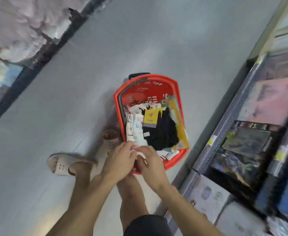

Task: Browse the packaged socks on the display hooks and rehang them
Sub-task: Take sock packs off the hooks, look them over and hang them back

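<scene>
Pinching a small pale item (pixel 141 153), too blurred to identify, left hand (pixel 121 156) and right hand (pixel 151 161) meet over a red basket (pixel 156 77) of packaged socks (pixel 163 133).

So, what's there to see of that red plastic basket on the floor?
The red plastic basket stands on the pale grey floor, its grey handle folded down along the rim. Slots pierce its far wall. It holds black socks on a yellow card and white striped socks. The left hand and right hand pinch a small white item over its near edge.

Blurred shelf packages (pixel 247 143), unidentifiable pale item (pixel 141 154) between fingers (pixel 129 149)
</scene>
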`<action>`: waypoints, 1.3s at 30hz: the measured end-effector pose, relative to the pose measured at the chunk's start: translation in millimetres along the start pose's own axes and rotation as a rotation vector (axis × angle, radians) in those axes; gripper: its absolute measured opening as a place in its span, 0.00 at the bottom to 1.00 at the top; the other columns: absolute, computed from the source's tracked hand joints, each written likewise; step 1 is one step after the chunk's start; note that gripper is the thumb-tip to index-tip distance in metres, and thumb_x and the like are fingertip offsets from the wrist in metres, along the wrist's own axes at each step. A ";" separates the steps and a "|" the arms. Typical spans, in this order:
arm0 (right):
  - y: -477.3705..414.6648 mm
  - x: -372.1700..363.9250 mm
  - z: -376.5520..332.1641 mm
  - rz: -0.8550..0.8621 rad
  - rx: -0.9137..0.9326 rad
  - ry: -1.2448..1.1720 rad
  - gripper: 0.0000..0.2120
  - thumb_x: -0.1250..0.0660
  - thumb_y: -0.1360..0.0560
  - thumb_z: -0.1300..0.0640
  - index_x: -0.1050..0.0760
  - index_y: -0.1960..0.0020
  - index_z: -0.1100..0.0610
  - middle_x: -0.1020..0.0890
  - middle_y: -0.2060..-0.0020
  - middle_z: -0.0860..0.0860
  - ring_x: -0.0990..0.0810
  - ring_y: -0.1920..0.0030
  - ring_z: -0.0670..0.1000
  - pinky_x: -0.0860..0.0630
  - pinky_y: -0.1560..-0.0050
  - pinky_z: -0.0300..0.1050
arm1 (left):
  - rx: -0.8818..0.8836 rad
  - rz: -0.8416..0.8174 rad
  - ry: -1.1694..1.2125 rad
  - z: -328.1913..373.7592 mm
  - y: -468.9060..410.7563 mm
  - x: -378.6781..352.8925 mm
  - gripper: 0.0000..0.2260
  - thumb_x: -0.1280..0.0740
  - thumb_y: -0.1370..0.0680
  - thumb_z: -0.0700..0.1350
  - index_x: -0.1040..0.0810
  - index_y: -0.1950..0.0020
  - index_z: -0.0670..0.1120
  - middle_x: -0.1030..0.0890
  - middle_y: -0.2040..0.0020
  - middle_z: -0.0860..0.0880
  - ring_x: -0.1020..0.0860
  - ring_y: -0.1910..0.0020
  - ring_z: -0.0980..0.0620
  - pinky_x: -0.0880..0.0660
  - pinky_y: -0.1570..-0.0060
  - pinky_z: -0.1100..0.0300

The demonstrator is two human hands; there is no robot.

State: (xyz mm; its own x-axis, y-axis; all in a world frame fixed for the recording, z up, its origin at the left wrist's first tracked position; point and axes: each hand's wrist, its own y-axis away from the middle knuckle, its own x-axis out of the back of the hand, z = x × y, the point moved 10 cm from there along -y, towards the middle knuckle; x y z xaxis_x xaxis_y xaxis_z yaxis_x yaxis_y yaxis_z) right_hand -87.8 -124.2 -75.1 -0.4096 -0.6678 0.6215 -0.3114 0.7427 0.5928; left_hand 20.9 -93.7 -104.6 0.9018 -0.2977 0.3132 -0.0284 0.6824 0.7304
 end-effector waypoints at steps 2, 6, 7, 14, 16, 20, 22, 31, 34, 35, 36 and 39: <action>-15.8 24.0 43.5 0.166 -0.144 0.007 0.16 0.36 0.22 0.57 0.26 0.35 0.55 0.26 0.37 0.49 0.27 0.36 0.48 0.28 0.34 0.51 | 0.027 -0.040 -0.032 1.7 -20.2 -8.5 0.10 0.39 0.19 0.48 0.24 0.38 0.51 0.20 0.38 0.49 0.23 0.39 0.47 0.25 0.42 0.49; -62.3 53.1 103.9 0.366 -0.387 -0.042 0.38 0.31 0.26 0.42 0.41 0.24 0.54 0.38 0.25 0.50 0.40 0.25 0.51 0.35 0.26 0.56 | 0.046 -0.042 -0.089 6.3 -55.3 -6.7 0.12 0.39 0.18 0.46 0.25 0.36 0.50 0.20 0.37 0.49 0.22 0.40 0.46 0.25 0.41 0.49; -78.2 56.3 112.5 0.370 -0.418 -0.026 0.44 0.31 0.29 0.37 0.45 0.23 0.54 0.40 0.24 0.51 0.42 0.23 0.52 0.37 0.26 0.59 | 0.047 -0.034 -0.097 9.6 -63.1 -5.0 0.12 0.39 0.18 0.46 0.25 0.35 0.50 0.20 0.37 0.50 0.22 0.40 0.47 0.25 0.41 0.49; -143.0 50.0 149.9 0.205 -0.599 0.115 0.61 0.26 0.40 0.29 0.55 0.21 0.54 0.45 0.22 0.54 0.47 0.23 0.57 0.44 0.31 0.71 | 0.046 -0.077 -0.109 39.1 -91.2 -23.9 0.12 0.41 0.18 0.47 0.26 0.36 0.51 0.19 0.39 0.50 0.22 0.42 0.48 0.25 0.40 0.47; -144.7 53.3 151.8 0.199 -0.600 0.181 0.60 0.25 0.41 0.30 0.51 0.22 0.55 0.41 0.25 0.55 0.43 0.25 0.58 0.40 0.33 0.67 | 0.043 -0.095 -0.114 42.1 -90.1 -33.0 0.12 0.41 0.18 0.47 0.25 0.36 0.51 0.19 0.39 0.50 0.22 0.42 0.49 0.25 0.40 0.49; -145.7 59.1 135.1 0.265 -0.454 0.323 0.52 0.26 0.40 0.30 0.43 0.26 0.54 0.36 0.30 0.56 0.37 0.30 0.59 0.37 0.35 0.62 | 0.062 -0.110 -0.095 36.5 -84.5 -40.9 0.10 0.40 0.17 0.48 0.25 0.38 0.52 0.19 0.39 0.51 0.22 0.43 0.51 0.24 0.45 0.54; -146.4 53.2 127.9 0.245 -0.389 0.362 0.51 0.27 0.37 0.31 0.44 0.25 0.54 0.39 0.27 0.56 0.40 0.28 0.59 0.39 0.32 0.63 | 0.083 -0.101 -0.086 29.7 -82.2 -38.5 0.10 0.40 0.18 0.47 0.24 0.38 0.52 0.20 0.40 0.51 0.22 0.43 0.51 0.24 0.45 0.54; -161.1 55.4 126.6 0.157 -0.440 0.460 0.53 0.29 0.40 0.27 0.41 0.27 0.58 0.39 0.26 0.58 0.40 0.27 0.60 0.41 0.30 0.63 | 0.140 -0.027 -0.054 9.3 -86.5 -10.1 0.11 0.40 0.18 0.49 0.25 0.37 0.53 0.19 0.40 0.53 0.21 0.43 0.50 0.23 0.43 0.49; -167.5 57.0 125.7 0.124 -0.454 0.470 0.47 0.29 0.37 0.28 0.37 0.31 0.58 0.35 0.28 0.59 0.39 0.28 0.61 0.40 0.31 0.62 | 0.139 -0.021 -0.050 9.6 -86.3 -5.5 0.12 0.40 0.18 0.50 0.25 0.36 0.53 0.19 0.40 0.52 0.22 0.43 0.49 0.24 0.42 0.48; -170.2 57.2 126.5 0.103 -0.467 0.458 0.47 0.29 0.37 0.29 0.36 0.31 0.58 0.34 0.29 0.58 0.38 0.28 0.61 0.40 0.31 0.61 | 0.138 -0.020 -0.047 9.9 -85.4 -4.4 0.12 0.41 0.18 0.50 0.25 0.36 0.53 0.19 0.40 0.52 0.22 0.43 0.49 0.24 0.42 0.48; -172.9 57.0 127.5 0.079 -0.484 0.441 0.47 0.28 0.38 0.30 0.37 0.31 0.58 0.34 0.29 0.58 0.38 0.28 0.61 0.40 0.31 0.61 | 0.137 -0.018 -0.045 9.7 -84.1 -3.3 0.12 0.41 0.18 0.49 0.25 0.36 0.53 0.19 0.40 0.52 0.22 0.43 0.49 0.24 0.42 0.48; -176.0 56.4 129.1 0.021 -0.530 0.405 0.48 0.25 0.39 0.32 0.37 0.31 0.59 0.34 0.29 0.58 0.39 0.28 0.61 0.41 0.30 0.61 | 0.147 -0.009 -0.024 5.9 -80.0 0.5 0.12 0.41 0.18 0.49 0.25 0.36 0.52 0.19 0.39 0.52 0.22 0.43 0.50 0.24 0.43 0.51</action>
State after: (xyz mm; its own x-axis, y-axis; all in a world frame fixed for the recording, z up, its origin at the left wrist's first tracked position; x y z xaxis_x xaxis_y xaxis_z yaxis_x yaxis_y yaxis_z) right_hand -166.8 -286.3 -210.4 -0.0246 -0.6962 0.7175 0.1989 0.6999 0.6860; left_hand 21.1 -152.4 -159.2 0.8919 -0.3201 0.3195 -0.0849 0.5754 0.8134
